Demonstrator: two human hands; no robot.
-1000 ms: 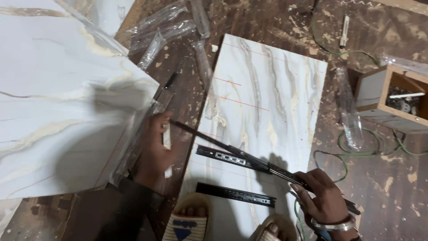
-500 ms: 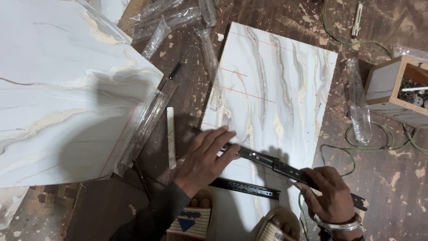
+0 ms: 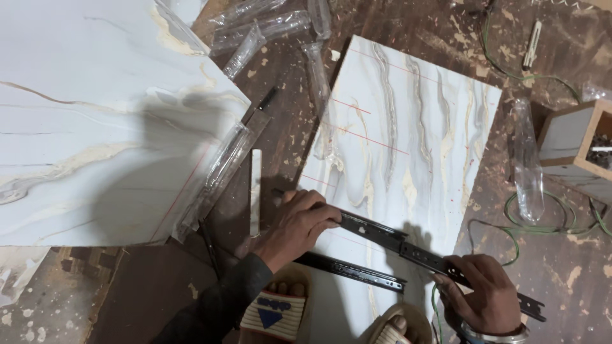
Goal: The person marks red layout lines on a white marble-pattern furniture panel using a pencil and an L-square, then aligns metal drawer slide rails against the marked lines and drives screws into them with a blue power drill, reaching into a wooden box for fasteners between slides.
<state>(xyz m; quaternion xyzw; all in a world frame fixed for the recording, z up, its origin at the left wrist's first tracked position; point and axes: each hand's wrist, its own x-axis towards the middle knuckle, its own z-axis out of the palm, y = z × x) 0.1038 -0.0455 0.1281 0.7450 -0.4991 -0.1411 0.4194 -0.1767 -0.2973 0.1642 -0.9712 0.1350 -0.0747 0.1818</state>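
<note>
Nearest: 2 sandalled feet (image 3: 274, 312) at the bottom edge, toes on the near end of the marble-pattern panel (image 3: 408, 146) lying on the floor (image 3: 561, 280). Right hand (image 3: 481, 296) is closed around the near end of a black drawer slide (image 3: 408, 245), which runs diagonally across the panel. Left hand (image 3: 299, 223) lies flat with fingers spread, pressing the slide's far end down on the panel's left edge. A 2nd black slide (image 3: 350, 271) lies loose on the panel just below the 1st, between the hands and the feet. Left of the left hand: a thin white strip (image 3: 255, 191) and a clear plastic sleeve (image 3: 220, 175) against the edge of a bigger marble-pattern sheet (image 3: 89, 121). Right: green cable (image 3: 542, 223), another clear sleeve (image 3: 528, 165), a wooden box (image 3: 577, 150). Far: more clear sleeves (image 3: 268, 25), sawdust all over the floor.
</note>
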